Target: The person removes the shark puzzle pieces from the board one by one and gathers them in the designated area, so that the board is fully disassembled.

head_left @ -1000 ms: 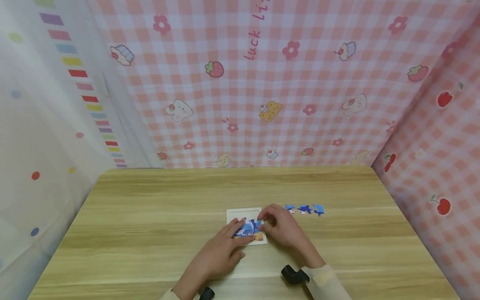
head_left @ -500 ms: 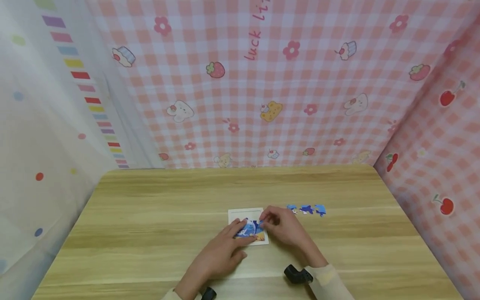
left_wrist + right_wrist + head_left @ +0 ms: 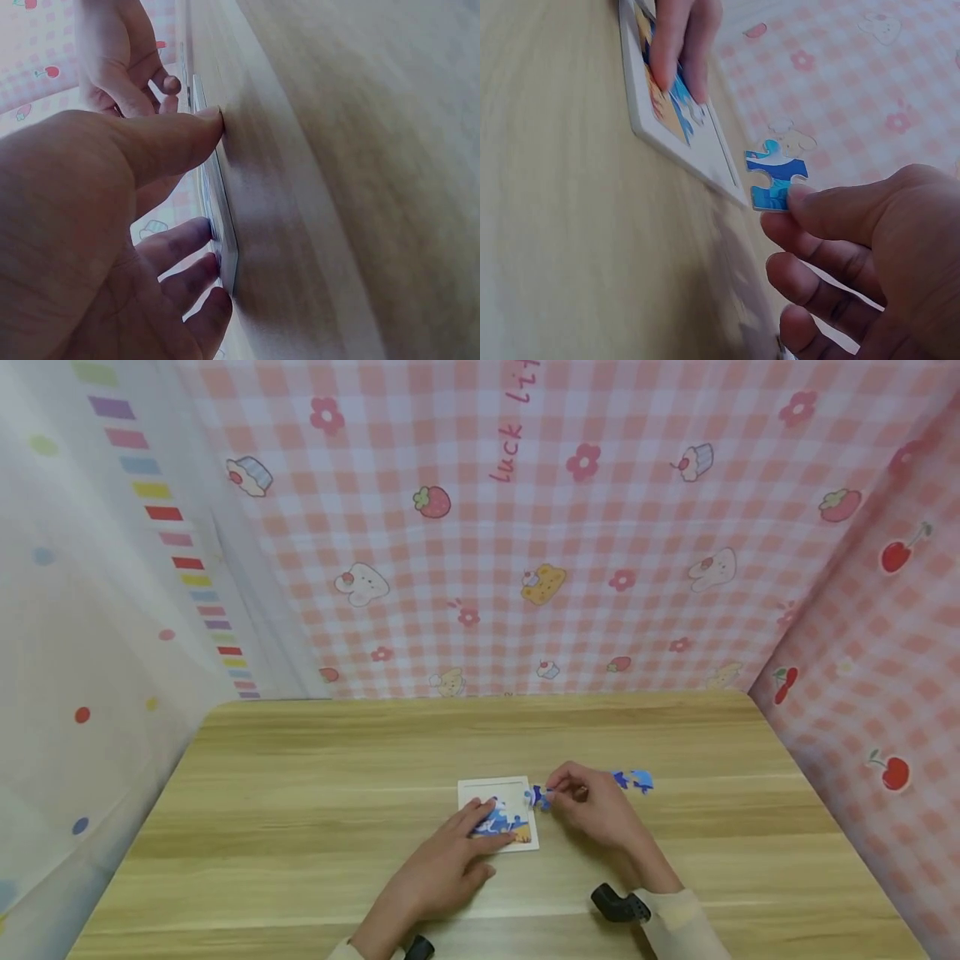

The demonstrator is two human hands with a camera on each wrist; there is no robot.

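My left hand rests with fingers spread on the white puzzle tray, holding down the joined blue and orange pieces in its lower part. In the left wrist view, its thumb and fingertips lie along the tray's edge. Just beyond the tray's right side, my right hand pinches a blue-and-white jigsaw piece between thumb and index finger. That piece is raised above the table in the right wrist view, apart from the tray, with the other fingers loosely curled below.
Loose blue jigsaw pieces lie behind the right hand, partly hidden by it. The wooden table meets a pink checked cloth at the back. A black wrist device sits at the right sleeve.
My right hand has moved right, off the tray's right side, and now holds a piece up. The leftmost loose piece no longer shows in its row. My left hand stays in place.
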